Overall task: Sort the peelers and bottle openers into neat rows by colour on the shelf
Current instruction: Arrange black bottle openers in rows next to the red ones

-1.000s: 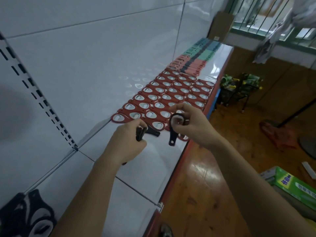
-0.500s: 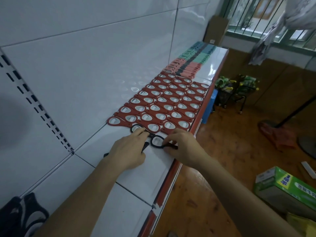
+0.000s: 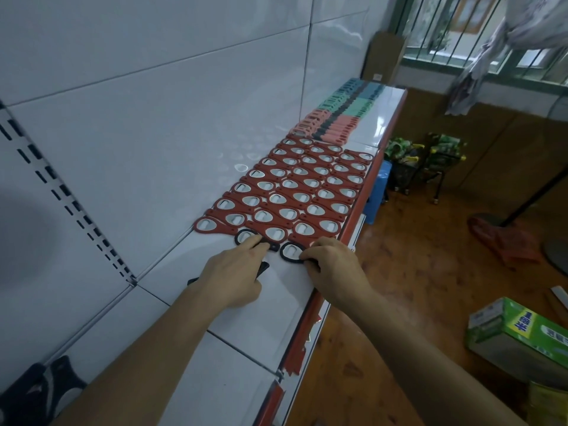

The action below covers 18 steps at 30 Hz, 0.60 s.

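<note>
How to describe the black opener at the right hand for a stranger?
On the white shelf, rows of red bottle openers end on the near side. There the black opener lies nearer the red front edge, its handle under the right hand; the other black opener lies nearer the wall.
</note>
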{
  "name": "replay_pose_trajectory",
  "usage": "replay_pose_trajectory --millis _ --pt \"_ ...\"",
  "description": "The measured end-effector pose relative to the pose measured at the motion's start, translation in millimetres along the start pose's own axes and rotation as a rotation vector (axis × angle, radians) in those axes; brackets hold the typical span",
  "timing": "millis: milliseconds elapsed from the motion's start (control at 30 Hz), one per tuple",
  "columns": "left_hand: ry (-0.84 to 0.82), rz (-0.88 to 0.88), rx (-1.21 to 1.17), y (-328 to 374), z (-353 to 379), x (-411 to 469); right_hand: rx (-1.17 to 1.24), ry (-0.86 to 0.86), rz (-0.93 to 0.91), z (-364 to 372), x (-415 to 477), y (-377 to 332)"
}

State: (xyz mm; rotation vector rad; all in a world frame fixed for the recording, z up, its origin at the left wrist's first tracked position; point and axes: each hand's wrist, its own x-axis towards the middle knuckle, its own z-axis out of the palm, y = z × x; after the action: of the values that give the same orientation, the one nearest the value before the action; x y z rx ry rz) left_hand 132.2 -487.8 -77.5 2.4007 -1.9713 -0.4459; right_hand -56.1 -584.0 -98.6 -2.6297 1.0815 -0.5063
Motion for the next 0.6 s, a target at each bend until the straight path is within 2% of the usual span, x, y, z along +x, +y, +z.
replay_pose_trajectory --millis 233,300,400,467,533,600 --pt "0.004 0.025 -0.023 -2 0 1 -0.006 -0.036 -0.013 -1 1 3" --pt "0.035 0.032 -0.114 -5 2 1 0.023 0.002 0.005 1 1 0" --pt "0.251 -0.049 -0.566 -13 1 -4 0.267 0.081 0.047 1 6 -15" --pt "0.396 -0.197 -1.08 -18 -6 -9 0.57 -0.008 0.064 -1 11 -32" --pt "0.434 -0.313 -1.601 -18 -14 -16 0.852 -0.153 0.088 0 16 -54" --pt "0.464 -0.353 -1.836 -19 -17 -19 0.971 -0.189 0.08 7 20 -75"
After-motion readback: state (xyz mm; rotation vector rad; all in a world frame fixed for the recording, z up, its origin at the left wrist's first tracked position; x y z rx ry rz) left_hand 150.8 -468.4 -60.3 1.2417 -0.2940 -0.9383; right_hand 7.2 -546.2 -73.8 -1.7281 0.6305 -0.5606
